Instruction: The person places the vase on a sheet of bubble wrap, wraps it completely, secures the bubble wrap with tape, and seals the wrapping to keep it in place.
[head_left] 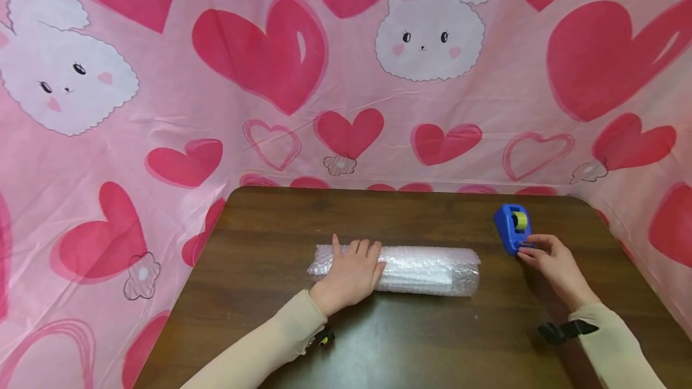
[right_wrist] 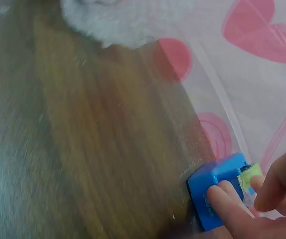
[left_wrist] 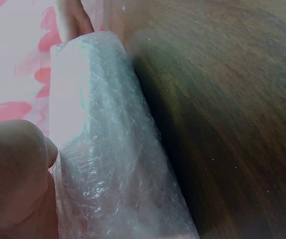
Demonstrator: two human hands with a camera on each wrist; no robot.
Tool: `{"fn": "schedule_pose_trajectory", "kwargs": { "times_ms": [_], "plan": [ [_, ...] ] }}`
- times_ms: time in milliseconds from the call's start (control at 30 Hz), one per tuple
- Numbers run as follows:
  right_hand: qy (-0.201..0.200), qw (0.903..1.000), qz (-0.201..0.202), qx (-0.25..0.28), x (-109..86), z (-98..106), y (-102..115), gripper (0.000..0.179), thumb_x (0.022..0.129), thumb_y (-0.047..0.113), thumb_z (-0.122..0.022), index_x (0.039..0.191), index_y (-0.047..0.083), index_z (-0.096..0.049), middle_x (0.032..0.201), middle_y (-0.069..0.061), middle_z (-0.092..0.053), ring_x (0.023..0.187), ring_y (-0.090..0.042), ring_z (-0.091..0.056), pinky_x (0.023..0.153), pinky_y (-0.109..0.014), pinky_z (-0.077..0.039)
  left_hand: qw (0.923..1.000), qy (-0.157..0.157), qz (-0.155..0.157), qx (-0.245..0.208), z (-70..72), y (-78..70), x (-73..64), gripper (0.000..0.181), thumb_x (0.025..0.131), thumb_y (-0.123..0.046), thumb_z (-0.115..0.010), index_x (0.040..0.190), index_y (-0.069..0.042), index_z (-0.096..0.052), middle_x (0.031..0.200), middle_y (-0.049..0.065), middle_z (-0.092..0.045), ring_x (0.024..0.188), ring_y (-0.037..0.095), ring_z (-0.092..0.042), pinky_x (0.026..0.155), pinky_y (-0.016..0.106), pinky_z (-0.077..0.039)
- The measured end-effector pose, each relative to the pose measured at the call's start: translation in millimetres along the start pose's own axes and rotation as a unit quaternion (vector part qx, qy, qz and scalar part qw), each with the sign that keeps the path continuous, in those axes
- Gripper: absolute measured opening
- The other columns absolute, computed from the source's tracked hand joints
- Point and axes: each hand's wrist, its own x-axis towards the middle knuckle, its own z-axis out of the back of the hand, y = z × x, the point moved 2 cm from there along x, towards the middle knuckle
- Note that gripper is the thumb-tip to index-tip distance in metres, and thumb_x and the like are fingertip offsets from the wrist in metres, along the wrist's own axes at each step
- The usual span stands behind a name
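Note:
A roll of clear bubble wrap [head_left: 427,270], with something pale inside, lies crosswise on the table. My left hand [head_left: 351,272] rests on its left part, fingers spread over the top. The left wrist view looks along the bubbly surface, with part of that hand at the left edge. To the right stands a blue tape dispenser [head_left: 507,224] bearing a yellow-cored tape roll [head_left: 519,221]. My right hand [head_left: 557,266] pinches at its near end; I cannot tell whether the tape's end is between the fingers. In the right wrist view, fingertips [right_wrist: 217,195] overlap the dispenser's blue side.
The brown wooden table [head_left: 400,341] has rounded far corners. Behind it and at both sides hangs a pink cloth [head_left: 357,89] printed with hearts and white rabbits. A black strap [head_left: 567,331] circles my right wrist.

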Motion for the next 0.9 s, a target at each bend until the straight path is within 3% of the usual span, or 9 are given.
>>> {"fn": "schedule_pose_trajectory", "kwargs": {
  "times_ms": [100,233,333,500,600,700,733,833,900],
  "plan": [
    [-0.030,0.9948,0.024,-0.095,-3.2,3,2,0.044,0.108,0.010,-0.041,0.139,-0.021,-0.037,0.134,-0.045,-0.046,0.093,-0.006,-0.067,0.074,-0.012,-0.052,1.0000,0.005,0.002,-0.001,-1.6,0.3,-0.1,0.048,0.111,-0.041,-0.040,0.145,-0.010,-0.054,0.135,0.013,-0.063,0.129,0.031,-0.057,0.107,0.079,-0.029],
    [-0.065,0.9751,0.051,-0.206,-7.2,7,6,0.046,0.108,0.021,-0.043,0.136,-0.014,-0.050,0.130,-0.041,-0.050,0.109,-0.044,-0.058,0.084,-0.038,-0.050,1.0000,0.000,0.001,0.001,-3.9,0.8,0.1,0.047,0.111,-0.041,-0.041,0.144,-0.010,-0.055,0.134,0.013,-0.063,0.128,0.031,-0.057,0.107,0.079,-0.030],
    [-0.070,0.9696,0.064,-0.226,-7.6,10,7,0.047,0.109,0.026,-0.044,0.136,-0.010,-0.054,0.132,-0.039,-0.050,0.113,-0.052,-0.051,0.084,-0.050,-0.044,1.0000,-0.008,0.000,0.004,-4.5,1.2,0.0,0.046,0.110,-0.040,-0.043,0.143,-0.009,-0.056,0.133,0.013,-0.064,0.126,0.031,-0.058,0.106,0.079,-0.031],
    [-0.046,0.9690,0.066,-0.233,-6.2,17,10,0.051,0.111,0.032,-0.045,0.138,-0.010,-0.055,0.129,-0.040,-0.058,0.106,-0.048,-0.061,0.072,-0.027,-0.046,1.0000,-0.007,0.000,0.001,-2.8,0.9,-0.1,0.046,0.111,-0.040,-0.042,0.143,-0.009,-0.055,0.133,0.013,-0.063,0.127,0.031,-0.058,0.107,0.079,-0.030],
    [-0.030,0.9696,0.061,-0.235,-5.5,20,12,0.056,0.111,0.035,-0.044,0.140,-0.012,-0.053,0.132,-0.043,-0.055,0.109,-0.053,-0.060,0.081,-0.043,-0.055,1.0000,-0.005,0.000,-0.001,-1.8,0.7,0.3,0.046,0.111,-0.040,-0.041,0.143,-0.009,-0.055,0.133,0.013,-0.063,0.127,0.031,-0.058,0.107,0.079,-0.030],
    [-0.026,0.9708,0.062,-0.230,-4.0,23,13,0.058,0.111,0.036,-0.045,0.139,-0.014,-0.053,0.128,-0.043,-0.058,0.104,-0.050,-0.065,0.080,-0.043,-0.057,1.0000,-0.001,0.000,-0.006,-1.6,1.0,0.7,0.047,0.111,-0.041,-0.041,0.144,-0.009,-0.054,0.134,0.013,-0.063,0.128,0.031,-0.057,0.107,0.080,-0.029],
    [-0.027,0.9713,0.062,-0.228,-3.4,24,13,0.058,0.111,0.036,-0.044,0.138,-0.015,-0.053,0.126,-0.043,-0.059,0.100,-0.045,-0.068,0.080,-0.041,-0.058,1.0000,0.000,0.000,-0.008,-1.6,1.1,0.9,0.048,0.111,-0.041,-0.041,0.144,-0.010,-0.054,0.134,0.013,-0.063,0.128,0.031,-0.057,0.107,0.080,-0.029],
    [-0.030,0.9744,0.062,-0.214,-1.7,27,14,0.059,0.111,0.036,-0.045,0.136,-0.017,-0.055,0.117,-0.040,-0.065,0.081,-0.017,-0.071,0.064,-0.018,-0.051,0.9999,0.005,0.003,-0.011,-2.0,1.3,1.5,0.049,0.111,-0.042,-0.040,0.145,-0.010,-0.054,0.135,0.012,-0.062,0.129,0.031,-0.056,0.107,0.081,-0.027],
    [-0.032,0.9759,0.060,-0.207,-1.5,28,14,0.060,0.112,0.037,-0.043,0.134,-0.018,-0.056,0.115,-0.039,-0.067,0.078,-0.005,-0.067,0.064,-0.015,-0.050,0.9999,0.007,0.004,-0.012,-2.1,1.1,1.5,0.049,0.111,-0.042,-0.040,0.145,-0.010,-0.054,0.136,0.012,-0.062,0.129,0.031,-0.056,0.107,0.081,-0.027]
  ]
}}
